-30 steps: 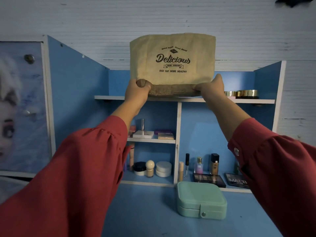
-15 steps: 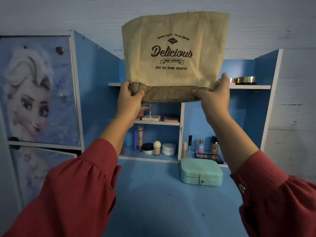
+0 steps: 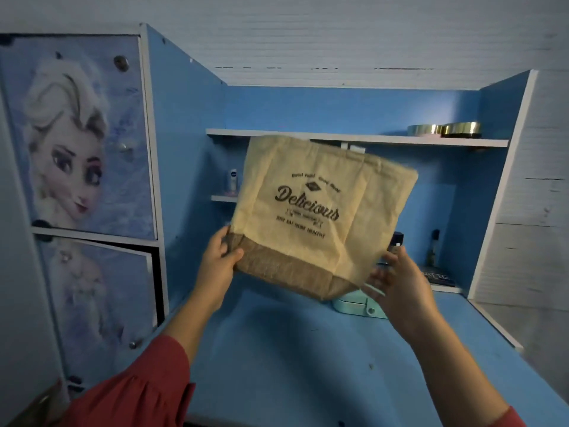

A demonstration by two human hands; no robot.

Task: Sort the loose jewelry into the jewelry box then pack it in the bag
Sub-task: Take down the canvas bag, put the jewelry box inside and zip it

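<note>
A beige cloth bag (image 3: 320, 211) with "Delicious" printed on it and a brown base hangs tilted just above the blue desk (image 3: 292, 359). My left hand (image 3: 218, 261) grips the bag's lower left corner, thumb on the front. My right hand (image 3: 397, 283) is blurred at the lower right corner, its fingers spread and fairly straight against the bag's side. The mint green jewelry box (image 3: 358, 306) stands shut on the desk, mostly hidden behind the bag and my right hand. No loose jewelry shows.
Behind the bag a blue shelf unit holds two gold lids (image 3: 443, 131) on the top shelf and bottles and a dark palette (image 3: 437, 277) at the lower right. Left stands a cabinet with picture doors (image 3: 80, 134); its lower door is ajar.
The bag has come down from above the top shelf to just over the desk and tilted. My right hand has loosened from a grip to spread fingers. The view dropped.
</note>
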